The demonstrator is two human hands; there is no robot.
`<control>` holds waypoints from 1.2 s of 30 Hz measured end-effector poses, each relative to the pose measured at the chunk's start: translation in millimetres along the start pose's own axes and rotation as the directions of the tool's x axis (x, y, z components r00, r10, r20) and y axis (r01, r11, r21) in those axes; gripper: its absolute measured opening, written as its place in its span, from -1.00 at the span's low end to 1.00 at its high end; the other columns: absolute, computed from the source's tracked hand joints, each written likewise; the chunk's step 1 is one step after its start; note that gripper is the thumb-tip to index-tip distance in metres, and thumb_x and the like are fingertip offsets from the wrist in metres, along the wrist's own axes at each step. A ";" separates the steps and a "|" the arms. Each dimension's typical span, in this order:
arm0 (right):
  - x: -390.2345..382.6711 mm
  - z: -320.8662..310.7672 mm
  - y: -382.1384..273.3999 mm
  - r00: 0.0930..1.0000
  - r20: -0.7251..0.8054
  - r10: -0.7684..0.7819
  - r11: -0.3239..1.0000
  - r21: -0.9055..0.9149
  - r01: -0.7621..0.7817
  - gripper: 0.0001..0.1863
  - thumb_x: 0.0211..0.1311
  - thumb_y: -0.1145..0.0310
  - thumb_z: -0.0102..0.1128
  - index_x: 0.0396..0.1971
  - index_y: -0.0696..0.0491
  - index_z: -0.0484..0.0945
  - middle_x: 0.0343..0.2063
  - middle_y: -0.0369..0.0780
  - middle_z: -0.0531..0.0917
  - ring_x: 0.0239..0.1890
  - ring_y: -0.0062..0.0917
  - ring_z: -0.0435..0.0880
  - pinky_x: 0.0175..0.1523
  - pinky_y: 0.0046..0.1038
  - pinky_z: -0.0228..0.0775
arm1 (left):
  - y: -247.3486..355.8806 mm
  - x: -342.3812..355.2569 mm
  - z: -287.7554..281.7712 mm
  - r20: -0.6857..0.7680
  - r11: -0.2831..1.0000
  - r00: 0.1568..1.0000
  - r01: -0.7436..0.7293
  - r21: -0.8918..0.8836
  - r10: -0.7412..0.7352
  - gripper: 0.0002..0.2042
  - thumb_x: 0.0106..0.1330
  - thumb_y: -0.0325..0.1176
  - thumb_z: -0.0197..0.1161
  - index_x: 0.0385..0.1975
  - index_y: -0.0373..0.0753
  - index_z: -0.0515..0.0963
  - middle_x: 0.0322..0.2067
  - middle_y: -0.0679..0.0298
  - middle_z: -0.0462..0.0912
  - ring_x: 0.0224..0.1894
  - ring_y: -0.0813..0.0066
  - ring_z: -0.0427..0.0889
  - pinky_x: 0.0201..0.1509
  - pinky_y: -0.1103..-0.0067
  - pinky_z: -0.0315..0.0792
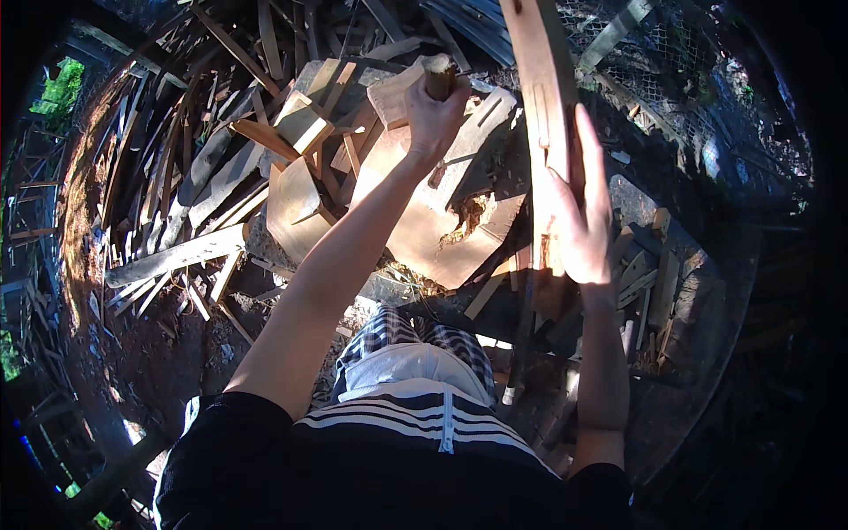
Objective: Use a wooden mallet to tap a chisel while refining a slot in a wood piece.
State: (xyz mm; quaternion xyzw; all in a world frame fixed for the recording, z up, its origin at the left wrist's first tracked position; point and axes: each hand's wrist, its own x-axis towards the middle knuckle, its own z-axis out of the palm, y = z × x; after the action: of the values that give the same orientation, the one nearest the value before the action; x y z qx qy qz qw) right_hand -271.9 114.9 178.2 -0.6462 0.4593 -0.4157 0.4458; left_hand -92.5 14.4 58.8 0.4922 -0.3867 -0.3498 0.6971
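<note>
My left hand [435,113] is reached forward with its fingers wrapped round a thick round wooden stick [439,76], whose pale end pokes out above the fist. The rest of the stick is hidden. On the right, my right hand [583,212] is on a long wooden beam [541,97], thumb and straight fingers apart along its edge. The beam runs from the top of the view down past my wrist and has a dark split in it. Between my arms lies a large sunlit block of wood [433,238] with a rotted hollow.
Split wood pieces [296,208] lie left of the block. A grey board [181,256] and many thin slats [163,159] are piled further left. Wire mesh [658,44] is at the back right, with more offcuts [649,283] near my right forearm.
</note>
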 end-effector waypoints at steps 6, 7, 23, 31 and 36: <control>11.9 -15.5 -51.3 0.877 0.270 -0.396 0.712 -0.513 0.479 -0.31 0.23 0.42 0.12 0.36 -0.03 0.13 0.13 -0.01 0.49 0.11 -0.07 0.50 0.16 -0.24 0.41 | -1.4 -10.2 10.4 0.069 0.997 0.995 -0.065 -0.038 0.067 -0.72 0.08 -0.37 0.31 -0.70 -0.36 0.37 -0.73 0.34 0.41 -0.62 0.67 0.30 -0.56 0.56 0.23; 7.4 -20.7 -59.0 0.940 0.318 0.125 0.744 -0.657 0.124 -0.32 0.21 0.38 0.13 0.35 -0.07 0.16 0.08 0.00 0.52 0.08 -0.05 0.51 0.14 -0.22 0.42 | 0.9 -11.5 13.7 0.066 0.984 0.991 -0.104 -0.145 0.114 -0.70 0.07 -0.36 0.32 -0.71 -0.37 0.35 -0.74 0.33 0.40 -0.63 0.66 0.29 -0.56 0.55 0.22; -2.4 -9.8 -17.3 0.907 0.046 -0.419 0.828 -0.390 0.402 -0.32 0.27 0.36 0.10 0.38 -0.03 0.11 0.19 -0.01 0.44 0.19 -0.25 0.50 0.21 -0.35 0.34 | 8.9 -15.5 19.7 0.127 0.992 0.990 -0.080 0.094 0.068 -0.80 0.08 -0.38 0.30 -0.57 -0.36 0.46 -0.65 0.29 0.51 -0.57 0.63 0.41 -0.47 0.55 0.32; -1.5 -11.5 35.5 0.999 0.013 0.035 0.989 -0.146 -0.032 -0.28 0.29 0.17 0.10 0.40 -0.12 0.04 -0.01 0.06 0.58 -0.10 -0.12 0.67 0.06 -0.32 0.46 | -8.2 3.7 11.6 0.160 0.997 0.986 0.039 0.072 -0.050 -0.82 0.06 -0.41 0.29 -0.62 -0.30 0.42 -0.68 0.39 0.44 -0.64 0.68 0.35 -0.55 0.60 0.26; -26.9 16.7 149.9 0.965 0.044 0.259 0.850 -0.485 -0.206 -0.21 0.24 0.07 0.08 0.42 -0.27 -0.07 -0.36 0.02 0.66 -0.29 -0.03 0.66 -0.11 -0.16 0.49 | -1.2 24.7 3.1 0.054 0.959 0.976 0.219 -0.181 -0.213 -0.74 0.21 -0.42 0.16 -0.68 -0.16 0.26 -0.82 0.41 0.23 -0.85 0.65 0.14 -0.76 0.63 0.01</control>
State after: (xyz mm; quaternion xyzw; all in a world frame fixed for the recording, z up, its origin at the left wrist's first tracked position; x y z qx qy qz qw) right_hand -295.7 117.1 26.8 -0.6968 0.5974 -0.1976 0.3444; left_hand -84.1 -8.6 63.2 0.4583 -0.3081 -0.4664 0.6910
